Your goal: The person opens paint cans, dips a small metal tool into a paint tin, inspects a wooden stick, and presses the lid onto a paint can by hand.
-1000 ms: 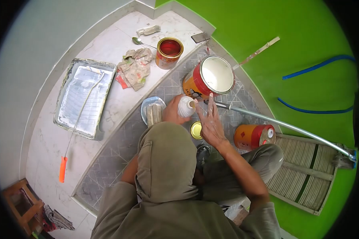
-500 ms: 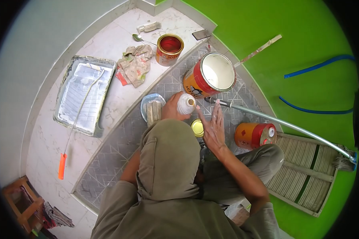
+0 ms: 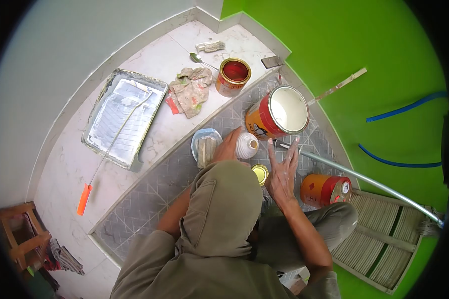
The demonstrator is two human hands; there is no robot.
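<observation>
My left hand [image 3: 226, 147] lies around the left side of a white ribbed bottle [image 3: 247, 145] that stands open-topped on the grey tiles. Its fingers run along the bottle, partly hidden behind it. My right hand [image 3: 282, 180], streaked with white paint, is held open with fingers spread, to the right of a round yellow lid [image 3: 260, 174]. Just beyond my hands stands a large orange-and-red paint can [image 3: 258, 119], with white inside. A brush with pale bristles [image 3: 205, 152] rests on a light-blue dish [image 3: 198, 135] beside my left hand.
On the ledge are a paint tray [image 3: 102, 95] with a roller [image 3: 85, 199], a stained rag [image 3: 192, 89], a spoon [image 3: 195, 58] and a smaller can [image 3: 229, 88]. A metal pole [image 3: 354, 174], another can [image 3: 324, 189] and a slatted panel [image 3: 384, 234] lie at right.
The view has shifted, so everything sits lower and further right. My right hand's fingers have spread wider. The bottle keeps its place beside the large can and the yellow lid.
</observation>
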